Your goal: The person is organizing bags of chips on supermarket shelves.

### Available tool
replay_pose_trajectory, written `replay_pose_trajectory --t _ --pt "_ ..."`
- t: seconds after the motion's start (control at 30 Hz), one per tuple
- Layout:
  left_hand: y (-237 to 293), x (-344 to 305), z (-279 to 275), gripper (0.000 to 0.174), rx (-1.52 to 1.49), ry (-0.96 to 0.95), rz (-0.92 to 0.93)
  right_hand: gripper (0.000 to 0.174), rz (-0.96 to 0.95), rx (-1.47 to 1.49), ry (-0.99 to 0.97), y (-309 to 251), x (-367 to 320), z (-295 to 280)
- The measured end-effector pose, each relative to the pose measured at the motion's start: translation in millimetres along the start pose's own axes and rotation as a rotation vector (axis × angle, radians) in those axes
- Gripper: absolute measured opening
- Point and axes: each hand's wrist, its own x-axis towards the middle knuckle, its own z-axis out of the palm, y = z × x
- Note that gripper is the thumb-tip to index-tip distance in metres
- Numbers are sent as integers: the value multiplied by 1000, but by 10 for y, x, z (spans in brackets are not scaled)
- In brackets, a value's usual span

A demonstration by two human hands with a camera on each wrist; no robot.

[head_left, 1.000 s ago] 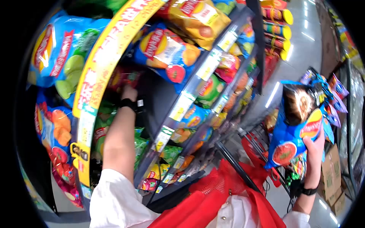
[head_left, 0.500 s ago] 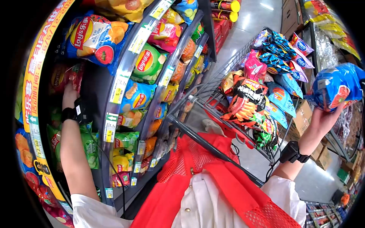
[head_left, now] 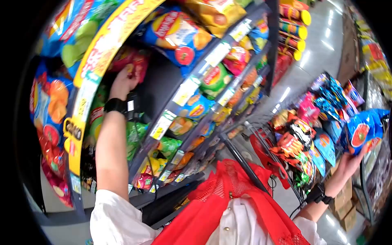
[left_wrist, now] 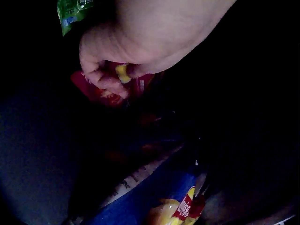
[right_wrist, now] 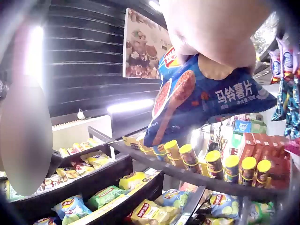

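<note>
Left hand [head_left: 123, 85]: reaches into shelf [head_left: 160, 87]; fingers curled, pinching edge of red packet [head_left: 140, 63].
Red packet: at and just beyond left fingertips; left hand nearer by far, right hand well apart. Long axis: cannot tell, partly in shadow.
Blue-and-white chip bag [head_left: 175, 34]: beyond left hand, off to its right.
Green bags [head_left: 136, 136]: nearer the body than left hand, beside wrist and forearm.
Right hand [head_left: 348, 164]: grips blue chip bag [head_left: 361, 134], raised; bag just beyond the palm, long axis roughly crosswise to hand in wrist view.
Heaped snack packets [head_left: 324, 143]: inward of right hand, beside held bag; contact unclear.
</note>
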Motion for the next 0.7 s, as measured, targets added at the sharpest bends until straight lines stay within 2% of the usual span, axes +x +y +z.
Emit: replay_pose_trajectory --t 0.03,0.07,0.1,0.17,0.2,0.23,0.27,0.3,0.33,0.4,0.5,0.53,0.57,0.6,0.63,0.67,0.7 --pt "48 0 97 16 -52 153 -140 53 -108 -240 -45 68 -82 29" --pt "-44 -61 172 30 69 178 -60 54 -113 -235 -65 99 -97 54" --pt "-186 -288 329 30 213 175 13 55 -123 -231 -81 129 -88 88" --pt "-210 -359 393 30 380 143 -35 57 -91 -219 -64 102 -197 339" --pt "-270 -426 456 30 467 182 41 57 -11 -80 -34 104 -201 388" --pt "-261 -475 480 30 461 176 44 57 65 58 -1 94 -190 409" --pt "-271 -497 511 27 388 162 -12 55 91 77 -35 90 -180 403" --pt "-294 -524 540 25 317 147 -72 54 117 63 -11 91 -208 426" --pt "-320 -579 557 27 294 65 -59 53 111 39 -25 71 -269 499" --pt "-384 -773 635 27 298 42 -40 50 71 -38 -19 67 -349 558" --pt "-468 -872 504 31 374 -24 -23 44 128 -69 -100 81 -340 516" --pt "-443 -854 420 29 391 3 -90 44 101 -111 -90 90 -348 528" --pt "-547 -992 483 24 419 24 26 43 70 -156 -72 98 -372 557" --pt "-504 -927 317 19 465 -55 72 41 1 -198 -63 106 -424 618" --pt "-544 -1094 329 23 540 -91 112 39 -63 -239 -55 111 -462 670" --pt "-558 -1186 304 23 573 -129 70 38 -74 -252 -40 114 -473 675" --pt "-638 -1379 377 22 576 -72 39 39 -80 -259 -31 124 -480 678"
